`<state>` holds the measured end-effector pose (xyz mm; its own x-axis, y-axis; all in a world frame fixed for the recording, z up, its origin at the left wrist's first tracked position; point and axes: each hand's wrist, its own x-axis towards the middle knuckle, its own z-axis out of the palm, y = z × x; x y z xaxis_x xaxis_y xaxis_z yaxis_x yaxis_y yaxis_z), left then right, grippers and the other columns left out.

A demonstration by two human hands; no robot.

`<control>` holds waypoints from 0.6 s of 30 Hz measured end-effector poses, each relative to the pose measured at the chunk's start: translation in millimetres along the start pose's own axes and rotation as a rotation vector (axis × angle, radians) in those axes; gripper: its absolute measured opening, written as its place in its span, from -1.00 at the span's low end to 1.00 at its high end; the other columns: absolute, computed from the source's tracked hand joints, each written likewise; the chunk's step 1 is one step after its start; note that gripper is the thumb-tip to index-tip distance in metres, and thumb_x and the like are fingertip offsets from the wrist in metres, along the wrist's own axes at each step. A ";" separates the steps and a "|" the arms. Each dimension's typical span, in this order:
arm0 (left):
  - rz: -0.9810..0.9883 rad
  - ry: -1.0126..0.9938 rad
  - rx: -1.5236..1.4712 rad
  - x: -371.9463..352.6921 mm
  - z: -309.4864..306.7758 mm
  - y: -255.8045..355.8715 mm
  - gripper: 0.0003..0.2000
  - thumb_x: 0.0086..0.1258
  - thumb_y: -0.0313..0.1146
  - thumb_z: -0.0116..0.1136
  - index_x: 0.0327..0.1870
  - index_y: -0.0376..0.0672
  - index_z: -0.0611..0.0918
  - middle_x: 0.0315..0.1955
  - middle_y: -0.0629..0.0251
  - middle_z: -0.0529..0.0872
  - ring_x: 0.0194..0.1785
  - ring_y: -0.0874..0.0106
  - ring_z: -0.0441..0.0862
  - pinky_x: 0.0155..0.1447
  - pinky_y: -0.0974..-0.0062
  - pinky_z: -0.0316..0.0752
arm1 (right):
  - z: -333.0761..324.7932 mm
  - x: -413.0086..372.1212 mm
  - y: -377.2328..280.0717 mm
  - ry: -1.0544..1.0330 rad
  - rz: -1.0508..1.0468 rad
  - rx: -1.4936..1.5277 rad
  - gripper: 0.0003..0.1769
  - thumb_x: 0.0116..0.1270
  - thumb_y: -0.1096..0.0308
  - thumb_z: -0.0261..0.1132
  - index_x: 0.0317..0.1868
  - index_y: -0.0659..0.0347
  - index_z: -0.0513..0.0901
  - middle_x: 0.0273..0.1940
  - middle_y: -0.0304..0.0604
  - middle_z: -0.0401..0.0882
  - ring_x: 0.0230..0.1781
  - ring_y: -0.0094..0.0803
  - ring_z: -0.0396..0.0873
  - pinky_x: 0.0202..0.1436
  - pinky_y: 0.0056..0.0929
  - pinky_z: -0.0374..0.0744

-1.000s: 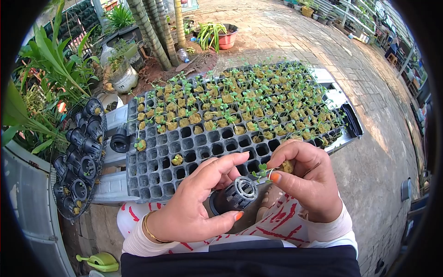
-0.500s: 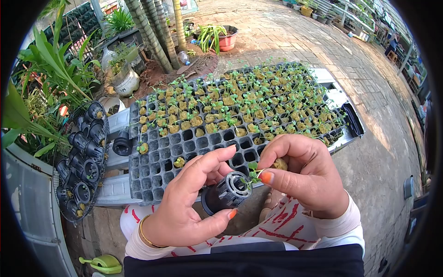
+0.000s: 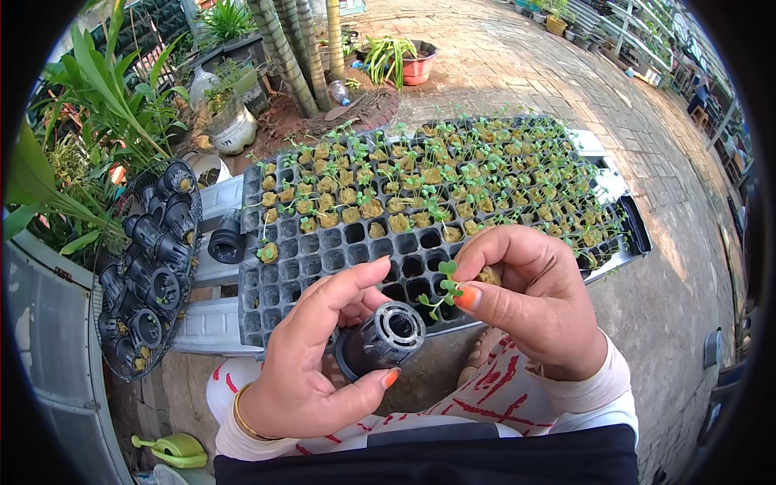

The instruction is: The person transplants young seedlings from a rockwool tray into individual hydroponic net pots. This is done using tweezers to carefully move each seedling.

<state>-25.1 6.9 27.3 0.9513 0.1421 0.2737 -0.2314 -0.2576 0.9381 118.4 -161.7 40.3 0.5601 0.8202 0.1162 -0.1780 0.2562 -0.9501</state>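
My left hand [image 3: 315,356] is closed around a black net pot [image 3: 380,339], its slotted, ring-shaped bottom with a central hole tilted up toward me. Just to the right, my right hand [image 3: 533,303] pinches a small green seedling [image 3: 443,293] between thumb and forefinger. Its leaves point left, a short gap from the pot, and a brownish plug [image 3: 488,276] shows behind the fingers. Beyond both hands lies a black seedling tray [image 3: 283,275]. Many of its far cells hold seedlings in brown plugs, while the near-left cells are mostly bare.
At the left, a black mesh basket [image 3: 196,242] holds several net pots. Another net pot [image 3: 227,245] lies on the silver slatted bench [image 3: 208,327]. A green watering can [image 3: 174,449] sits on the floor, lower left. Potted plants and a red pot [image 3: 419,66] stand at the back.
The seedling's leaves have come away from the net pot's hole, leaving a gap. The pot in my left hand has shifted slightly left, and the whole view has moved a little.
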 end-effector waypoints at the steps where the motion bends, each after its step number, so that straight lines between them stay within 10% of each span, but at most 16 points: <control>1: -0.005 0.009 0.011 -1.4 -1.5 0.5 -0.27 0.00 -0.53 0.28 0.31 -0.29 0.30 -0.08 0.19 0.50 -0.06 0.46 0.50 0.09 0.50 0.39 | 0.3 0.9 0.7 -0.005 -0.008 -0.002 -0.89 0.27 0.51 0.28 -0.21 0.34 0.54 -0.37 -0.36 0.53 -0.42 -0.79 0.40 -0.42 -0.79 0.34; 18: 0.017 0.039 -0.134 1.0 -4.2 14.7 -0.26 0.05 -0.55 0.24 0.32 -0.38 0.20 -0.05 0.21 0.47 0.02 0.49 0.46 0.17 0.49 0.34 | 16.7 9.2 -16.9 0.075 -0.026 0.145 -0.89 0.23 0.49 0.29 -0.25 0.27 0.53 -0.44 -0.28 0.55 -0.53 -0.69 0.44 -0.48 -0.77 0.35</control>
<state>-28.4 7.2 42.3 0.9391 0.1764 0.2950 -0.2747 -0.1305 0.9526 113.0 -149.9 62.2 0.6242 0.7729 0.1135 -0.2742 0.3528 -0.8946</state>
